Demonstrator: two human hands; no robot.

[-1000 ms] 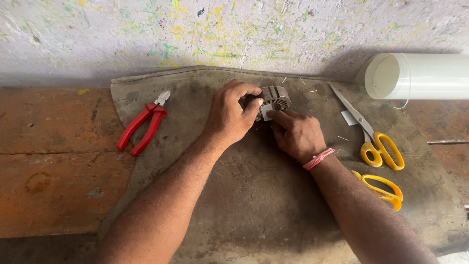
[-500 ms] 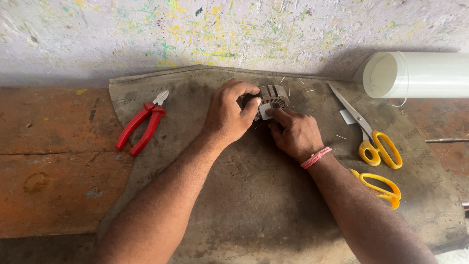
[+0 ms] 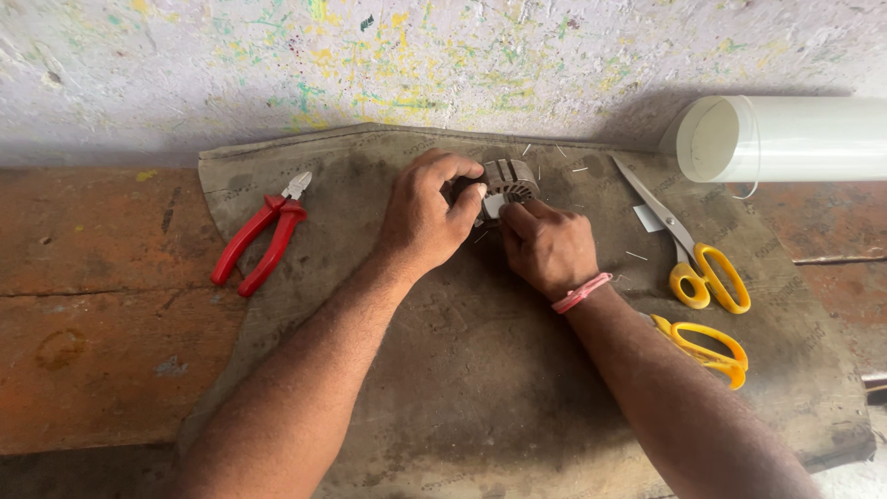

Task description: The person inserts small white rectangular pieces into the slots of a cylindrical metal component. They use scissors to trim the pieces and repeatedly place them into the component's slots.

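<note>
A paint-flecked wall (image 3: 443, 65) fills the top of the view, and below it runs a worn wooden bench (image 3: 92, 323), reddish-brown and stained. A grey-brown mat (image 3: 480, 388) of coarse sheet lies over the bench's middle and right, its far edge folded up against the wall. At the upper right a white plastic pipe (image 3: 795, 139) lies on its side, its open end facing left, just beyond the mat's edge.

Both forearms reach in from the bottom and meet at the far centre of the mat. The left hand (image 3: 427, 217) is curled around the near-left side of a small slotted metal stator core (image 3: 508, 180), fingers over its top, gripping it. The right hand (image 3: 550, 245), with a pink band (image 3: 582, 293) at the wrist, is closed with its fingertips pinched on a small pale strip at the core's front; what exactly they pinch is mostly hidden by the two hands. The core rests on the mat, touching both hands.

To the right of the hands, yellow-handled scissors (image 3: 688, 259) lie open on the mat, blades pointing up-left toward the pipe, one handle loop lower down near the right forearm. To the left, red-handled cutting pliers (image 3: 261, 236) lie at the mat's left edge, well apart from the hands. Short pale slivers (image 3: 636, 255) are scattered around the core and scissors.
</note>
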